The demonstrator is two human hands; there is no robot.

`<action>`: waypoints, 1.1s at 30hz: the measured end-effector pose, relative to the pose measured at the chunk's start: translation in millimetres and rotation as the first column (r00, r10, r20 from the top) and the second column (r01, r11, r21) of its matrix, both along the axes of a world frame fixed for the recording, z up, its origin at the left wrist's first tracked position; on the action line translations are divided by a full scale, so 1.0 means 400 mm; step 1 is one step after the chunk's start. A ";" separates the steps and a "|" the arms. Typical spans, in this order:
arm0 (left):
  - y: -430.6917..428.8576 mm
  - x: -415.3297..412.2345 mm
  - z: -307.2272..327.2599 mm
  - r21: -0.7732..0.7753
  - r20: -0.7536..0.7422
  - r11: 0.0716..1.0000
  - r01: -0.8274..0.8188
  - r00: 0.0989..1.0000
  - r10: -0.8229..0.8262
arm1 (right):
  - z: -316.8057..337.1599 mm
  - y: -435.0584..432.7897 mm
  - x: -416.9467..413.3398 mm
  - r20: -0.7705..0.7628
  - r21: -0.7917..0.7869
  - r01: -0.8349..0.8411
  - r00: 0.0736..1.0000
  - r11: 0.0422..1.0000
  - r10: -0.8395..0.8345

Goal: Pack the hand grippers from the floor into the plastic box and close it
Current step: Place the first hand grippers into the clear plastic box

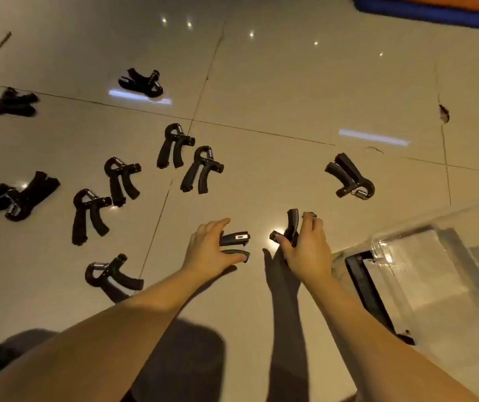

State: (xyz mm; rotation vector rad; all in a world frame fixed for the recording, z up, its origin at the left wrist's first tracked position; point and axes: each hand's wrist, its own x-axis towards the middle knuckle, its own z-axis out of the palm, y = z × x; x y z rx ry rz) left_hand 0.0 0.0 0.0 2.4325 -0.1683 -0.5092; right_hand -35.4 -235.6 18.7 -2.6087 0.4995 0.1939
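My left hand (212,248) pinches a black hand gripper (235,244), its handles pointing right. My right hand (305,250) is clamped on a second gripper (291,224), its handles pointing away from me. The clear plastic box (406,256) lies just right. Other grippers (119,179) are scattered left across the tiled floor (276,91), with open tile ahead.

Indoor room, exact type unclear: glossy beige floor tiles (276,82) mirror ceiling lights; blue mat-like strip (435,17) at far edge
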 end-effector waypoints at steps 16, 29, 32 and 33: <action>0.014 -0.106 -0.189 0.135 0.136 0.991 -0.003 0.991 -0.015 | -0.178 0.020 -0.091 -0.109 -0.079 0.201 0.972 0.976 -0.209; -0.008 -0.138 0.098 -0.165 0.204 0.963 -0.213 0.948 0.244 | 0.055 0.029 -0.227 0.116 0.116 0.142 0.981 0.983 -0.155; -0.041 -0.122 0.229 -0.234 0.281 0.951 -0.205 0.922 0.268 | 0.180 -0.003 -0.222 0.225 0.096 0.109 0.966 0.989 -0.128; -0.059 -0.119 0.281 -0.255 0.311 0.949 -0.187 0.913 0.263 | 0.224 -0.019 -0.221 0.265 0.096 0.105 0.956 0.990 -0.127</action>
